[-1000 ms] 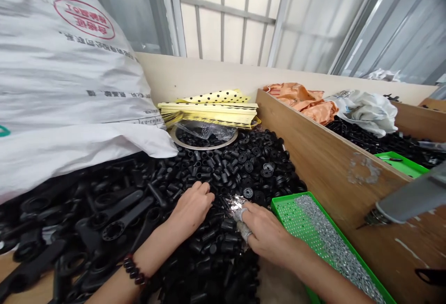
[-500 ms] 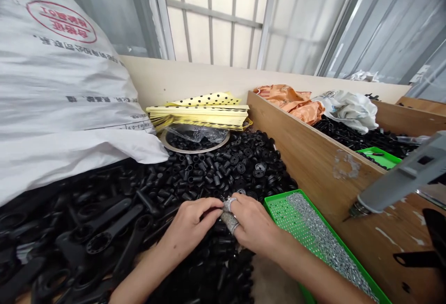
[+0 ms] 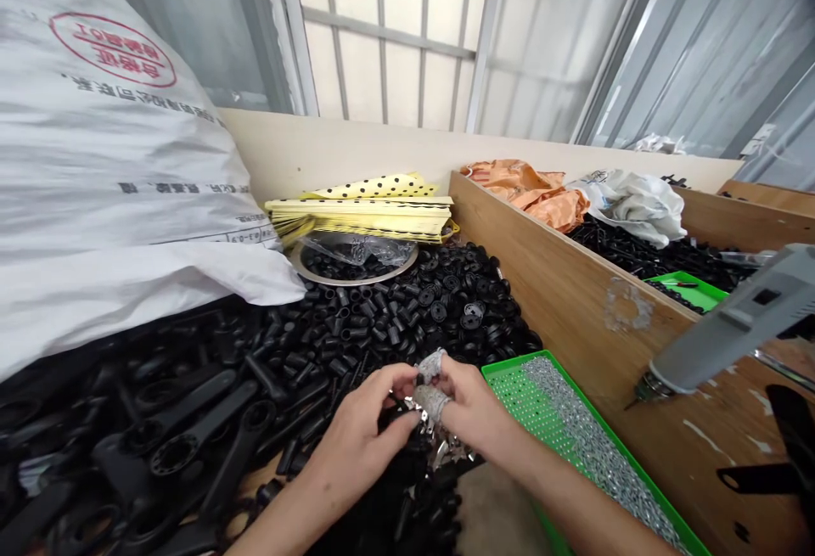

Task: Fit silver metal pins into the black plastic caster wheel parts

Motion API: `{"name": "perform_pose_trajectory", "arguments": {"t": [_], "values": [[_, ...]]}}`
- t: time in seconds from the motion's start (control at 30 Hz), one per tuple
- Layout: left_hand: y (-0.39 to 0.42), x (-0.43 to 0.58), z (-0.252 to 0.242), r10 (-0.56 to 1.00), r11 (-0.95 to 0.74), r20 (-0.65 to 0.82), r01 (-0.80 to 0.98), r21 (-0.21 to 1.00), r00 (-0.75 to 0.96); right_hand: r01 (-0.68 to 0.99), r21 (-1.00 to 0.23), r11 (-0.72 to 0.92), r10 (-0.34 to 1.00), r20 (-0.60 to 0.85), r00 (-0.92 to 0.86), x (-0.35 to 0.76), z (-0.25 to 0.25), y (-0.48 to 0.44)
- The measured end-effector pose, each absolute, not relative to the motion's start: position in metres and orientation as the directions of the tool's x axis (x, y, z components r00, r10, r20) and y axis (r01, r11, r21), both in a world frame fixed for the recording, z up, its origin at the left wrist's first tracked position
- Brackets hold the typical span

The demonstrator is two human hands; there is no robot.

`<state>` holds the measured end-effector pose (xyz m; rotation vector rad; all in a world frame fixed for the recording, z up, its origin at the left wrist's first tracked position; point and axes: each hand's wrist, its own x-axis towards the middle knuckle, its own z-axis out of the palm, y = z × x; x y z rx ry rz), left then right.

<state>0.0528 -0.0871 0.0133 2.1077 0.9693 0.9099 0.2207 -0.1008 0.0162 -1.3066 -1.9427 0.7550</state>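
My left hand (image 3: 375, 420) and my right hand (image 3: 468, 403) meet above the heap of black parts, fingertips pinched together. Grey wrappings cover the right thumb and a right finger. A small dark piece (image 3: 419, 379) shows between the fingertips of both hands; its kind is mostly hidden. Just beneath the hands lie several small shiny metal pieces (image 3: 441, 452). Around them spread short black tubes (image 3: 356, 318) and round black caps (image 3: 439, 310). Long black ring-ended handles (image 3: 204, 420) lie to the left.
A green tray (image 3: 509, 399) of small silver screws (image 3: 573, 420) stands at right, beside a wooden divider (image 3: 573, 284). A grey power screwdriver (image 3: 719, 327) juts in from the right. Behind are a metal bowl (image 3: 299, 266), yellow dotted sheets (image 3: 369, 212) and a large white sack (image 3: 127, 157).
Both hands have shifted slightly right. The left fingers have curled and the left thumb has dropped lower, uncovering shiny metal pieces below. The view has tilted slightly.
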Motion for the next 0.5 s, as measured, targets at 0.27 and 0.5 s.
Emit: {"name": "perform_pose_trajectory", "arguments": {"t": [0.27, 0.5], "values": [[-0.081, 0.057, 0.002, 0.590, -0.805, 0.582, 0.350, 0.479, 0.559, 0.553, -0.780, 0.293, 0.953, 0.197, -0.228, 0.225, 0.014, -0.106], [-0.067, 0.054, 0.014, 0.599, -0.793, 0.407, 0.441, 0.420, 0.690, 0.695, -0.621, 0.362, 0.931, 0.206, -0.301, 0.245, 0.028, -0.116]]}}
